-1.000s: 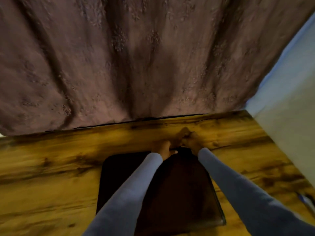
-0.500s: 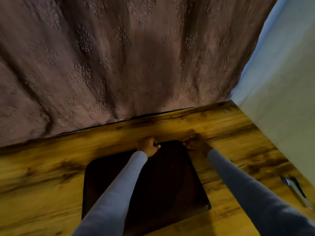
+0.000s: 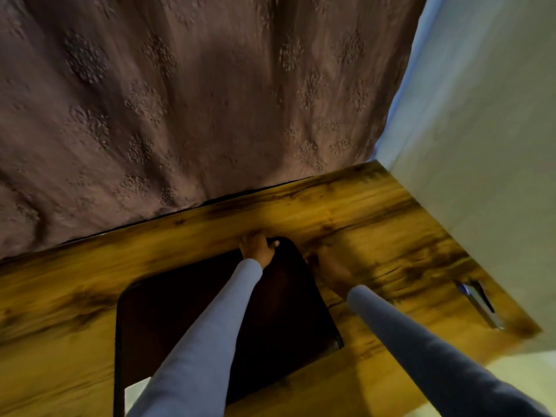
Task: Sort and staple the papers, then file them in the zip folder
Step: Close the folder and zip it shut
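A dark zip folder lies flat on the wooden table in front of me. My left hand is at the folder's far edge near its far right corner, with fingers curled and the thumb pinching that edge. My right hand lies low on the table just beside the folder's right edge; it is blurred and blends with the wood, so its fingers are unclear. A pale patch shows at the folder's near left corner; I cannot tell whether it is paper.
A stapler lies near the table's right edge. A brown patterned curtain hangs behind the table's far edge. A pale wall runs along the right side. The table's near right corner ends close to the stapler.
The hands, together at the folder's far right corner a second ago, have drawn apart. My right hand slid off the corner to the table beside the folder's right edge. My view shifted.
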`<state>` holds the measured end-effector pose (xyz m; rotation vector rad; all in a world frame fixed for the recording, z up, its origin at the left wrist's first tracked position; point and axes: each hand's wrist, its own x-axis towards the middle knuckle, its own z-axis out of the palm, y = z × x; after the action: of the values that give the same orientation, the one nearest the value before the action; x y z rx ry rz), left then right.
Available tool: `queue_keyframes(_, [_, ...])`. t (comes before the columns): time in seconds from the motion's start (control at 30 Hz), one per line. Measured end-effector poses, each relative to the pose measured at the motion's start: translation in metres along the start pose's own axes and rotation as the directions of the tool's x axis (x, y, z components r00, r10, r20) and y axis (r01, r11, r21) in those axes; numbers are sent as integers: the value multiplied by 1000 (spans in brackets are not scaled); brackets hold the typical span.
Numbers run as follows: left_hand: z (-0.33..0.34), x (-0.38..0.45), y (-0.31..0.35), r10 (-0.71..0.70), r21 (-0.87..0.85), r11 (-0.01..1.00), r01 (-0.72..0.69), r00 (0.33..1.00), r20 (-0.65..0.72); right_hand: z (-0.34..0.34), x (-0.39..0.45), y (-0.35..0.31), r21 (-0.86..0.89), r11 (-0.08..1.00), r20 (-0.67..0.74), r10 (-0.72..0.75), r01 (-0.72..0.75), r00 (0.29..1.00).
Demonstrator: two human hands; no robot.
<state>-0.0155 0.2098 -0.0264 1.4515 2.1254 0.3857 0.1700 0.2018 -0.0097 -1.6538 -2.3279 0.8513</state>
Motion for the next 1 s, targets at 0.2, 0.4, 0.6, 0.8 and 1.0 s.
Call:
queue_keyframes(0.2, [4,3,-2,-25,-58,998,23,999,-33,10,-72,40,-64,994,1,-86,85,996])
queue_keyframes(0.4, [8,2,-5,-23,-85,996,16,996,-81,23,-145,59,-99,979,-54,-182,176,982])
queue_keyframes(0.6, [10,-15,-5,70,-50,996,-80,981,-179,34,-161,59,-57,986,-138,-163,157,977])
queue_keyframes(0.8, [2,-118,-7,368,217,915,-341,925,-99,36,-173,54,-80,985,-164,-166,155,972])
queue_keyframes(1.0, [30,-224,-49,318,461,812,-358,934,165,30,-181,43,44,990,-212,-122,134,970])
